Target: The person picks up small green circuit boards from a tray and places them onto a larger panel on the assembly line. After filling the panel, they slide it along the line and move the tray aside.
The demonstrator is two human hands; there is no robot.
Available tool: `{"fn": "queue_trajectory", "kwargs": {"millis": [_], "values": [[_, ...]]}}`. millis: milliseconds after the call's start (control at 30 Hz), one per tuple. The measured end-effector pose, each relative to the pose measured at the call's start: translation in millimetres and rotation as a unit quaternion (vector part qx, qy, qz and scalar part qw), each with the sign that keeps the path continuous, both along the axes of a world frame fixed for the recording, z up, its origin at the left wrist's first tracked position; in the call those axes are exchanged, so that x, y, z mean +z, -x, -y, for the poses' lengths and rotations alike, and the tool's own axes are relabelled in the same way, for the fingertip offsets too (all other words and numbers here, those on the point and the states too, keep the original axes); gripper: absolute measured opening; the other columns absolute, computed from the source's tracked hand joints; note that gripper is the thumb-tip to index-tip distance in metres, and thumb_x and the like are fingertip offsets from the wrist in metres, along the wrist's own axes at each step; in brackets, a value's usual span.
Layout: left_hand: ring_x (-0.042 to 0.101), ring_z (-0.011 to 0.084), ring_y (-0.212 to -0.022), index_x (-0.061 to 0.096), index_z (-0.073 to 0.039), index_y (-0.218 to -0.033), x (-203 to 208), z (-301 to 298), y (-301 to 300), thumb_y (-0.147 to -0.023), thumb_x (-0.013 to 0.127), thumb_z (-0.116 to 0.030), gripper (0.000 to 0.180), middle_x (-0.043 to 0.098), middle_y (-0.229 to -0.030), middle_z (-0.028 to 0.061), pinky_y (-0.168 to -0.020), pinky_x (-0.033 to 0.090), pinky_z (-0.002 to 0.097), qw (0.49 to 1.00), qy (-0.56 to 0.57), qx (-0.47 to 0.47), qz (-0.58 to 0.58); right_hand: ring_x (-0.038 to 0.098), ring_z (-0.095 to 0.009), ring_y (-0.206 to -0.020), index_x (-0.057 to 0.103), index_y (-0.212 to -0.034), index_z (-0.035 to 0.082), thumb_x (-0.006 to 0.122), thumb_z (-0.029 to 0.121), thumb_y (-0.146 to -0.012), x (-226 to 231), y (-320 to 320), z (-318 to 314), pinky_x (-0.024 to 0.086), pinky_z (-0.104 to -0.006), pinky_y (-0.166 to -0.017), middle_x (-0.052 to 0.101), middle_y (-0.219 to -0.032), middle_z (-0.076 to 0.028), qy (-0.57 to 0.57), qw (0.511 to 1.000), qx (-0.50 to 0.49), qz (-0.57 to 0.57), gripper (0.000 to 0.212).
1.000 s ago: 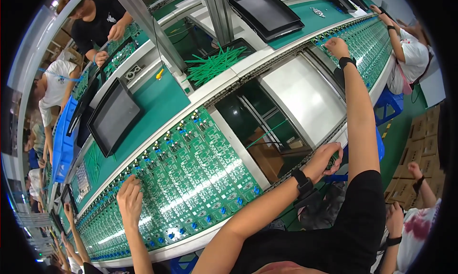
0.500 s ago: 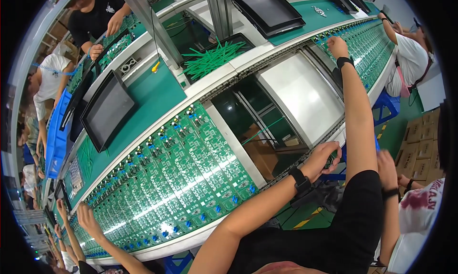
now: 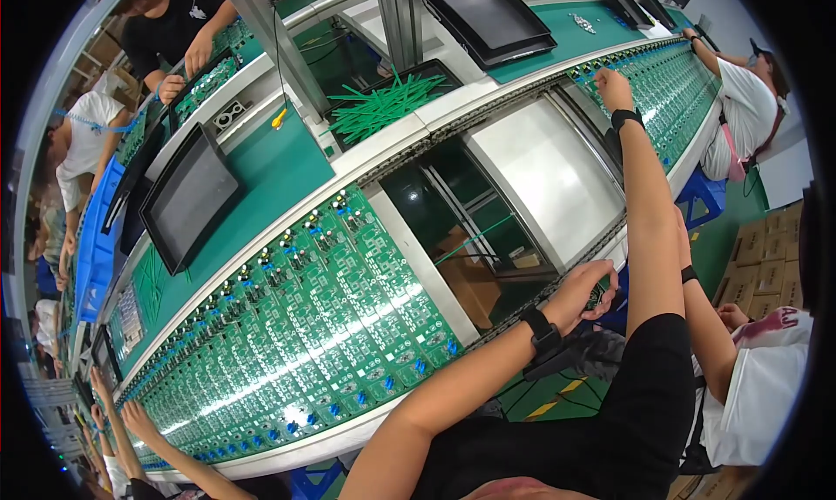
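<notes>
My right hand (image 3: 614,91) reaches out to the far edge of the right-hand row of green circuit boards (image 3: 669,108), fingers pinched together near the small parts there. What sits between those fingertips is too small to tell. Closer to me, my left hand (image 3: 587,296) hangs over the near rail of the conveyor (image 3: 542,307), its fingers curled around something small and dark that I cannot make out. Another row of green circuit boards (image 3: 300,326) lies to the left, with blue parts along its near side and taller components along its far side.
A gap with a white panel (image 3: 549,165) separates the two rows. Beyond the rail lie green strips (image 3: 387,106) and black trays (image 3: 488,21) (image 3: 192,199). A blue bin (image 3: 97,247) stands far left. Co-workers' arms reach in at lower left (image 3: 165,448) and right (image 3: 705,317).
The co-worker's hand beside my right arm has moved up behind my forearm. My right hand has shifted slightly left; my left stays curled. The left-hand boards appear a little further left.
</notes>
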State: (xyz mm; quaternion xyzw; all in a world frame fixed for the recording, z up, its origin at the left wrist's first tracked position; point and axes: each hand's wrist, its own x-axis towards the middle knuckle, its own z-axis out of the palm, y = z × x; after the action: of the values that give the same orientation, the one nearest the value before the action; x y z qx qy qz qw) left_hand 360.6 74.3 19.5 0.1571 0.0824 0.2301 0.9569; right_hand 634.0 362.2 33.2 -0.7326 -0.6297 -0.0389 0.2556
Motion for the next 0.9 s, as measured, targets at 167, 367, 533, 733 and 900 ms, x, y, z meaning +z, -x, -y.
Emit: {"fn": "queue_trajectory", "kwargs": {"millis": [167, 367, 533, 733, 900], "values": [[0.039, 0.0082, -0.046, 0.048, -0.004, -0.081, -2.2, -0.3, -1.9, -0.095, 0.038, -0.032, 0.032, 0.043, -0.062, 0.0023, -0.036, 0.024, 0.0178, 1.0, -0.002, -0.005, 0.015, 0.062, -0.022, -0.063, 0.06, -0.087, 0.002, 0.047, 0.001, -0.079, -6.2, -8.2, -2.7, 0.049, -0.0328, -0.058, 0.06, -0.07, -0.012, -0.027, 0.999, 0.013, 0.041, 0.016], [0.039, 0.0082, -0.047, 0.048, -0.004, -0.082, -1.9, -1.1, -2.6, -0.095, 0.039, -0.031, 0.032, 0.044, -0.062, 0.0024, -0.036, 0.024, 0.0177, 1.0, -0.003, -0.005, 0.009, 0.062, -0.026, -0.066, 0.06, -0.087, 0.002, 0.049, 0.001, -0.078, -7.9, -9.6, -6.6, 0.048, -0.0358, -0.06, 0.061, -0.072, -0.014, -0.022, 0.998, 0.012, 0.054, 0.014], [0.039, 0.008, -0.046, 0.048, -0.004, -0.082, -3.2, -0.8, -2.6, -0.095, 0.039, -0.031, 0.031, 0.044, -0.062, 0.0024, -0.036, 0.024, 0.0177, 1.0, 0.004, -0.005, 0.014, 0.059, -0.035, -0.072, 0.059, -0.084, 0.002, 0.05, 0.0, -0.075, -5.7, -2.6, -9.4, 0.046, -0.0409, -0.064, 0.06, -0.075, -0.017, -0.01, 0.986, 0.024, 0.163, 0.012], [0.039, 0.0079, -0.046, 0.048, -0.004, -0.082, -2.7, 0.9, -6.6, -0.095, 0.039, -0.03, 0.031, 0.043, -0.062, 0.0023, -0.036, 0.025, 0.0175, 1.0, 0.006, -0.012, 0.021, 0.058, -0.038, -0.077, 0.058, -0.083, 0.004, 0.052, 0.002, -0.074, -8.2, -8.2, -12.8, 0.045, -0.045, -0.066, 0.06, -0.078, -0.019, -0.015, 0.982, -0.002, 0.188, 0.011], [0.039, 0.0078, -0.044, 0.047, -0.005, -0.081, -3.2, -1.4, -5.5, -0.094, 0.04, -0.032, 0.031, 0.044, -0.06, 0.0014, -0.035, 0.025, 0.0187, 1.0, 0.005, -0.007, 0.011, 0.058, -0.038, -0.079, 0.059, -0.085, 0.005, 0.054, 0.004, -0.075, -6.7, 5.2, -19.6, 0.045, -0.0458, -0.066, 0.061, -0.08, -0.019, 0.03, 0.971, -0.017, 0.236, 0.011]]}}
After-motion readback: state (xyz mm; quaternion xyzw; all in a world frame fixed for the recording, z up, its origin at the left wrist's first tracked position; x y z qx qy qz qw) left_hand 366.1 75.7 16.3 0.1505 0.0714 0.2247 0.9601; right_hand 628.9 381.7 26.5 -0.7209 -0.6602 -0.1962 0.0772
